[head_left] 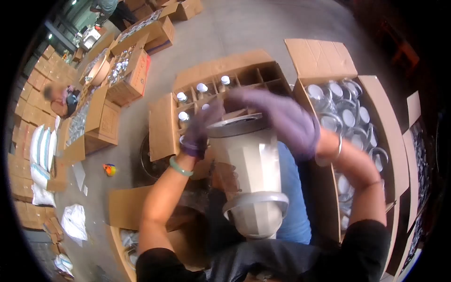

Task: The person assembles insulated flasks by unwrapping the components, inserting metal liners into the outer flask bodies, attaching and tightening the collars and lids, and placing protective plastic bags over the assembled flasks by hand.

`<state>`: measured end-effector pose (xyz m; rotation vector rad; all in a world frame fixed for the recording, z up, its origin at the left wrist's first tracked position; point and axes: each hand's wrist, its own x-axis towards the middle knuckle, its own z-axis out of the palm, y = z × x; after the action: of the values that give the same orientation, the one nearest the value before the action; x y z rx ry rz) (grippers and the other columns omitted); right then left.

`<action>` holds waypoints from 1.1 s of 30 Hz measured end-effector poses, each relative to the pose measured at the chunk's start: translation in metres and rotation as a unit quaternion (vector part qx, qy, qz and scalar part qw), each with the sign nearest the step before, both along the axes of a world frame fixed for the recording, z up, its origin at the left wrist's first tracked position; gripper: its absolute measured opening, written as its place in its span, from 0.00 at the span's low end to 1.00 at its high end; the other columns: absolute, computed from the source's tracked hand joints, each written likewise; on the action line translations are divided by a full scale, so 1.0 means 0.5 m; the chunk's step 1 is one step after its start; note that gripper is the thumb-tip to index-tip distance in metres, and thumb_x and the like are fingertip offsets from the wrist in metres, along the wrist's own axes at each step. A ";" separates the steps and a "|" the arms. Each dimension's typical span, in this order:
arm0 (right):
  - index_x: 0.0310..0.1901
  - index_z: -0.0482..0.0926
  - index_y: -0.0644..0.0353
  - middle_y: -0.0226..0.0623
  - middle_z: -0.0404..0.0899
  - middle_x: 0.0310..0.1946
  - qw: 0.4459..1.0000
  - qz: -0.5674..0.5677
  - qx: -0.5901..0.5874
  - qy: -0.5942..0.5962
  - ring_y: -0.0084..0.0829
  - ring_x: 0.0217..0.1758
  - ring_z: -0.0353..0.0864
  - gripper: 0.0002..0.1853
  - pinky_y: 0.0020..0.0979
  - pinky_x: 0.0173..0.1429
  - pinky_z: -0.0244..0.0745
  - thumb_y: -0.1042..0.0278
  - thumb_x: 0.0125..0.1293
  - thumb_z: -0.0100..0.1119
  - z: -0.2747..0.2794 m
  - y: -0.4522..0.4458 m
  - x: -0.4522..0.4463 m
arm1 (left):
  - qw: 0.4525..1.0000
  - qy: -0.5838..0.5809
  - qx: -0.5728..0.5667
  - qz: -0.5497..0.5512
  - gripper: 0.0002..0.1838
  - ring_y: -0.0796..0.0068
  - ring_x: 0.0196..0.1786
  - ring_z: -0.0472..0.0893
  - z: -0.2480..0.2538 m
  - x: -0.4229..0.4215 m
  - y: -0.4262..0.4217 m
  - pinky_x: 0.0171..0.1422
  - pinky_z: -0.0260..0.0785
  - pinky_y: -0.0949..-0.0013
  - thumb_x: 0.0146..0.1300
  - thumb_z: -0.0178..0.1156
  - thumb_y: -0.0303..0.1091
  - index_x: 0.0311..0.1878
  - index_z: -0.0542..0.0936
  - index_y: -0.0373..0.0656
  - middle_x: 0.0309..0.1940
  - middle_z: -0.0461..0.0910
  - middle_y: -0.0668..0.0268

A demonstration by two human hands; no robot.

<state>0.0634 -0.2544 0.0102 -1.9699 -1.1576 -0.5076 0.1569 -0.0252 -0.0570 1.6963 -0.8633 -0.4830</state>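
We curved our left hand (197, 131) and right hand (293, 122) about the upper end of the faceted white jug (256, 164), its long axis running down mid-frame, grip too blurred to tell.

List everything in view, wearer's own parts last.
Jug: 1, pale, centre
Divided carton: 1, brown, ahead
Bottles: at least 5, white caps, inside
Right cartons: at least 2, brown, right
Vessels: many, clear and grey, nearer right carton
Near carton: 1, brown, lower left
Left cartons: several, brown, upper left
Basin: 1, pinkish, among them
Small item: 1, orange, left floor
Stacked cartons: many, brown, far left
Sacks: several, white, far left
Sheeting: some, white, left floor
People: 2, mixed, upper left
Left hand: 1, purple glove, jug rim
Right hand: 1, purple glove, jug rim
Sleeves: 2, black, bottom
Trousers: 1, blue, beside jug
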 end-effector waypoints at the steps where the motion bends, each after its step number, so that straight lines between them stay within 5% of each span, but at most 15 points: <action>1: 0.59 0.70 0.70 0.54 0.77 0.48 0.999 -0.019 -0.042 0.028 0.49 0.53 0.78 0.23 0.43 0.60 0.73 0.61 0.70 0.49 -0.013 -0.010 0.026 | 0.994 0.087 -0.069 0.008 0.32 0.65 0.67 0.69 0.021 -0.017 0.006 0.71 0.59 0.65 0.72 0.43 0.56 0.63 0.72 0.37 0.63 0.71 0.56; 2: 0.59 0.69 0.71 0.54 0.78 0.44 0.990 -0.020 -0.065 0.127 0.50 0.49 0.80 0.24 0.43 0.58 0.74 0.61 0.69 0.50 -0.020 -0.017 0.022 | 0.933 0.213 -0.290 -0.015 0.34 0.63 0.68 0.68 0.020 -0.047 0.007 0.72 0.57 0.64 0.72 0.41 0.59 0.63 0.73 0.36 0.64 0.70 0.54; 5: 0.62 0.65 0.73 0.56 0.78 0.46 0.989 0.016 -0.040 0.144 0.49 0.52 0.79 0.27 0.42 0.59 0.74 0.61 0.68 0.50 0.039 0.029 -0.010 | 0.932 0.289 -0.204 -0.083 0.36 0.60 0.71 0.64 -0.098 -0.001 -0.007 0.76 0.51 0.59 0.73 0.35 0.61 0.68 0.64 0.37 0.69 0.64 0.54; 6: 0.64 0.64 0.74 0.56 0.77 0.49 0.991 0.039 -0.014 0.124 0.48 0.55 0.78 0.28 0.41 0.61 0.73 0.61 0.68 0.50 0.050 0.038 -0.009 | 0.992 -0.080 -0.022 -0.094 0.35 0.58 0.72 0.62 -0.090 0.024 -0.006 0.77 0.50 0.57 0.73 0.36 0.58 0.70 0.61 0.37 0.71 0.61 0.54; 7: 0.66 0.60 0.74 0.56 0.73 0.57 0.986 0.047 0.047 0.151 0.46 0.60 0.75 0.29 0.39 0.64 0.70 0.61 0.69 0.48 0.050 0.033 -0.006 | 0.886 -0.445 0.126 -0.024 0.34 0.57 0.73 0.60 -0.083 0.048 -0.005 0.78 0.49 0.55 0.74 0.37 0.55 0.72 0.58 0.37 0.73 0.58 0.55; 9: 0.66 0.59 0.75 0.60 0.70 0.58 0.998 0.021 -0.035 0.056 0.50 0.59 0.75 0.28 0.41 0.65 0.71 0.64 0.71 0.47 -0.048 -0.049 0.060 | 0.974 -0.005 -0.163 -0.158 0.31 0.55 0.75 0.57 -0.069 0.089 0.020 0.78 0.47 0.54 0.73 0.41 0.47 0.73 0.57 0.38 0.73 0.55 0.49; 11: 0.65 0.58 0.77 0.64 0.68 0.60 0.965 -0.027 -0.178 0.191 0.55 0.60 0.74 0.28 0.48 0.66 0.70 0.67 0.70 0.49 -0.071 -0.067 0.049 | 0.970 0.159 -0.180 0.036 0.34 0.57 0.74 0.58 0.005 -0.036 -0.002 0.77 0.50 0.54 0.75 0.35 0.56 0.72 0.59 0.39 0.71 0.58 0.45; 13: 0.66 0.59 0.72 0.64 0.67 0.61 0.986 0.001 -0.169 0.016 0.56 0.66 0.68 0.27 0.50 0.71 0.62 0.67 0.70 0.48 0.036 -0.004 -0.006 | 0.905 0.261 -0.322 0.096 0.34 0.59 0.70 0.65 -0.025 -0.070 -0.033 0.72 0.62 0.56 0.75 0.33 0.58 0.70 0.64 0.40 0.68 0.64 0.49; 18: 0.65 0.62 0.70 0.52 0.71 0.59 0.992 0.033 -0.118 0.017 0.44 0.56 0.78 0.26 0.40 0.58 0.77 0.58 0.75 0.41 0.029 -0.028 0.059 | 0.983 0.030 0.180 -0.016 0.31 0.62 0.65 0.70 0.002 -0.021 -0.024 0.69 0.65 0.60 0.74 0.38 0.57 0.67 0.67 0.42 0.65 0.68 0.54; 21: 0.53 0.73 0.75 0.54 0.80 0.42 0.967 0.078 -0.179 0.161 0.44 0.42 0.84 0.21 0.37 0.48 0.81 0.61 0.75 0.42 0.034 -0.035 0.044 | 0.805 0.536 -0.247 -0.067 0.25 0.69 0.64 0.71 0.011 -0.035 -0.017 0.70 0.63 0.64 0.72 0.45 0.39 0.67 0.66 0.35 0.63 0.72 0.61; 22: 0.51 0.75 0.75 0.56 0.80 0.42 0.968 0.110 -0.206 0.088 0.45 0.40 0.83 0.18 0.37 0.48 0.80 0.65 0.73 0.46 0.038 -0.036 0.069 | 0.944 0.299 -0.126 -0.058 0.35 0.67 0.63 0.71 0.004 -0.035 -0.022 0.70 0.61 0.64 0.67 0.51 0.51 0.68 0.64 0.33 0.63 0.72 0.58; 24: 0.52 0.77 0.74 0.55 0.80 0.46 0.958 0.227 -0.159 0.077 0.42 0.43 0.82 0.17 0.34 0.51 0.78 0.69 0.67 0.56 0.059 -0.028 0.111 | 0.911 0.313 -0.218 -0.156 0.33 0.67 0.63 0.72 0.008 -0.043 -0.020 0.71 0.61 0.64 0.67 0.51 0.47 0.68 0.64 0.32 0.63 0.72 0.57; 26: 0.57 0.75 0.72 0.51 0.79 0.51 0.849 0.181 -0.184 0.461 0.38 0.50 0.80 0.23 0.32 0.58 0.74 0.65 0.66 0.60 0.087 -0.025 0.121 | 0.845 0.333 -0.327 -0.261 0.29 0.68 0.64 0.71 0.010 -0.051 -0.022 0.72 0.60 0.65 0.69 0.50 0.41 0.68 0.64 0.31 0.63 0.72 0.55; 30: 0.61 0.75 0.64 0.46 0.78 0.55 0.792 0.195 -0.244 0.525 0.34 0.56 0.76 0.24 0.30 0.62 0.70 0.64 0.65 0.61 0.098 -0.001 0.149 | 0.986 -0.011 -0.121 -0.117 0.27 0.69 0.59 0.77 0.033 -0.077 -0.009 0.66 0.68 0.69 0.71 0.52 0.38 0.68 0.64 0.32 0.59 0.76 0.56; 33: 0.60 0.78 0.54 0.45 0.80 0.52 0.829 0.189 -0.339 0.404 0.35 0.54 0.78 0.22 0.31 0.60 0.72 0.65 0.63 0.63 0.152 0.030 0.117 | 0.981 0.130 -0.124 -0.078 0.30 0.71 0.61 0.75 0.108 -0.125 0.004 0.67 0.67 0.69 0.67 0.59 0.36 0.69 0.63 0.33 0.61 0.74 0.56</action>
<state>0.1221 -0.2394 0.0861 -2.0593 -1.1614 1.0054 0.0943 -0.0232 -0.0030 1.3110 -0.8300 -0.6581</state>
